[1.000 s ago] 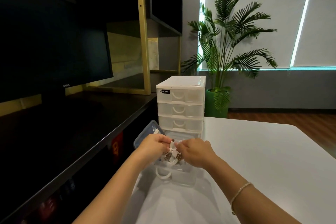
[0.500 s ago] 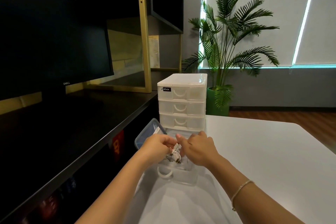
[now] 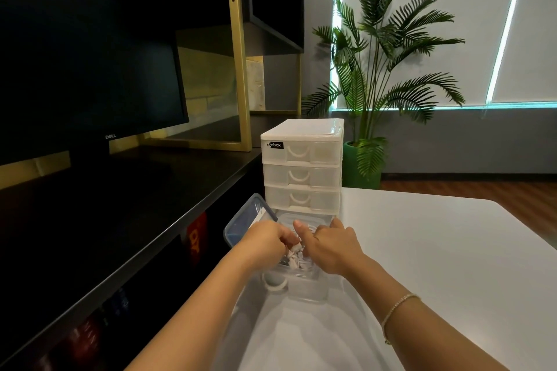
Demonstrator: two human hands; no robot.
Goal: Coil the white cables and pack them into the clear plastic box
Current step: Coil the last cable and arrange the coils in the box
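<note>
From the head camera I am seeing my left hand (image 3: pixel 266 245) and right hand (image 3: pixel 330 250) curling their fingers round the bundled white cables (image 3: pixel 297 259), pinching them just over the clear box (image 3: pixel 307 288) on the white table (image 3: pixel 437 265), near the drawer tower (image 3: pixel 301 167).

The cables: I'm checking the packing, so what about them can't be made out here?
- Head view: the hands, left hand and right hand, cover most of the white cables; their count and coiling stay hidden.
- The clear box contents blur behind its wall.
- Blue-edged lid: partly hidden by the left hand.
</note>
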